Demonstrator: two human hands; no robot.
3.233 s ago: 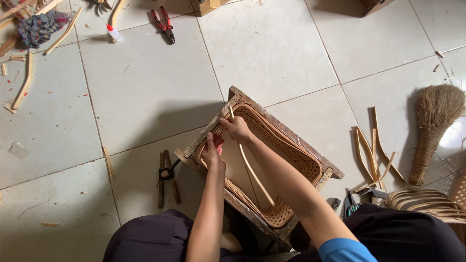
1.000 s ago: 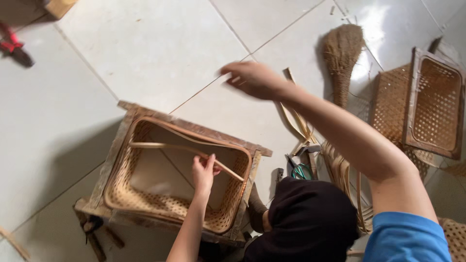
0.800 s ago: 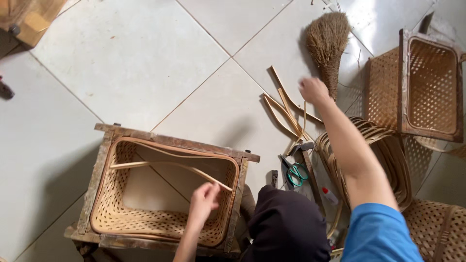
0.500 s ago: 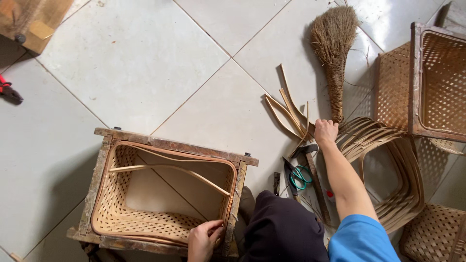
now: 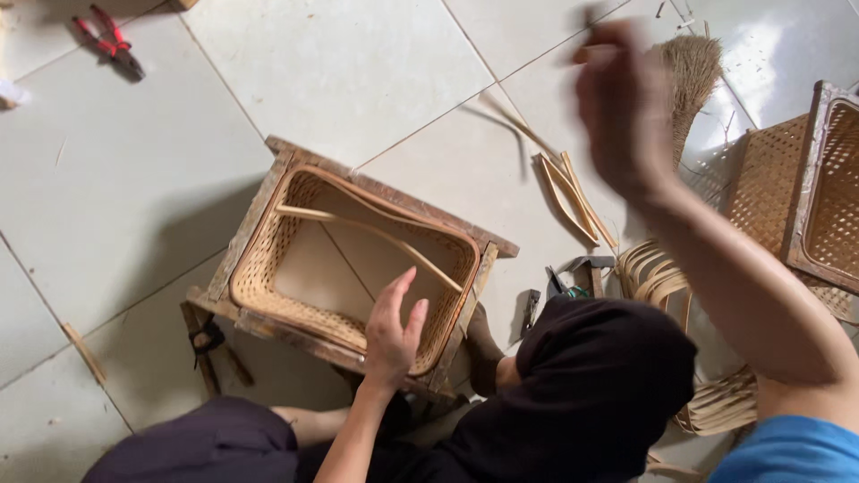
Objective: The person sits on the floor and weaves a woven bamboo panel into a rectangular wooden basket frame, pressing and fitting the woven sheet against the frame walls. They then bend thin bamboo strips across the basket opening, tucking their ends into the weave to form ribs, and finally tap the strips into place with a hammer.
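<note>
Left hand (image 5: pixel 394 331) resting inside woven basket (image 5: pixel 268 268), right hand (image 5: pixel 626 107) raised, blurred, above tiled floor (image 5: pixel 340 63)

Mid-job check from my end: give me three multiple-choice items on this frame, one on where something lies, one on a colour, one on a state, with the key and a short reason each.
1. Where do the pliers lie?
A. On the tiled floor at the upper left
B. Inside the woven basket
C. Under the hand broom

2. What colour are the pliers' handles?
A. Blue
B. Red
C. Yellow

3. How is the left hand?
A. Clenched round a hammer
B. Open, fingers spread, at the near rim of the woven basket
C. Flat on the floor

Key: 1 A, they lie on the floor tiles far from the basket. 2 B, both handles show red. 3 B, the palm is open over the basket's near edge in its wooden frame. The right hand is raised and blurred, so what it grips cannot be told.
</note>
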